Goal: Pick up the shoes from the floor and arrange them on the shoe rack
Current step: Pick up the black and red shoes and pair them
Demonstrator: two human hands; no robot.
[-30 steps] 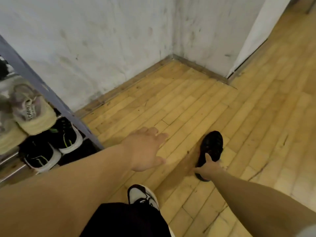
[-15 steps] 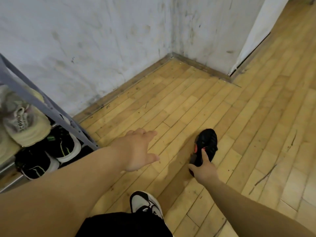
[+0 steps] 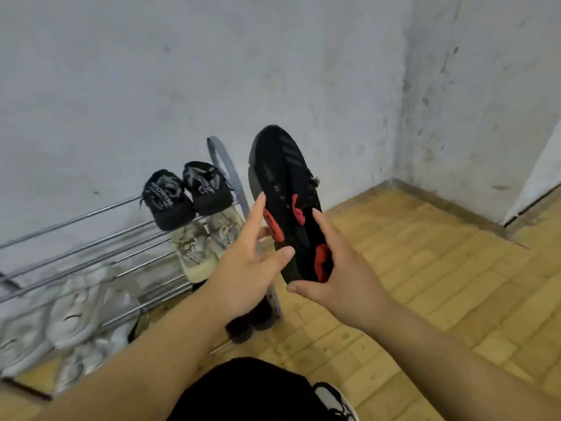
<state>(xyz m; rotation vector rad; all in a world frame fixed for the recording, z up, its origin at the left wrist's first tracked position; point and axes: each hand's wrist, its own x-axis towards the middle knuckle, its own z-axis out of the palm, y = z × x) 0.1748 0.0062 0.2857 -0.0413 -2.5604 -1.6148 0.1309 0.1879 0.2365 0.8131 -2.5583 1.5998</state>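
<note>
On the left, the rack (image 3: 223, 159) holds white shoes (image 3: 76, 311) low down, a beige pair (image 3: 197, 253) on a middle rail and a black pair (image 3: 188, 192) at the right end of the top rail. The left hand (image 3: 249, 268) is spread, its index finger laid along the side of the shoe (image 3: 282, 177). That shoe, black with red trim, is up off the floor (image 3: 425, 268), toe up, just right of the rack's end. The right hand (image 3: 343, 278) has its fingers curled round the heel.

I'd say the top rail left of the black pair looks free. He'd do well to steady the shoe with both hands, level it, then seat the sole across two rails so it can't slip through.
</note>
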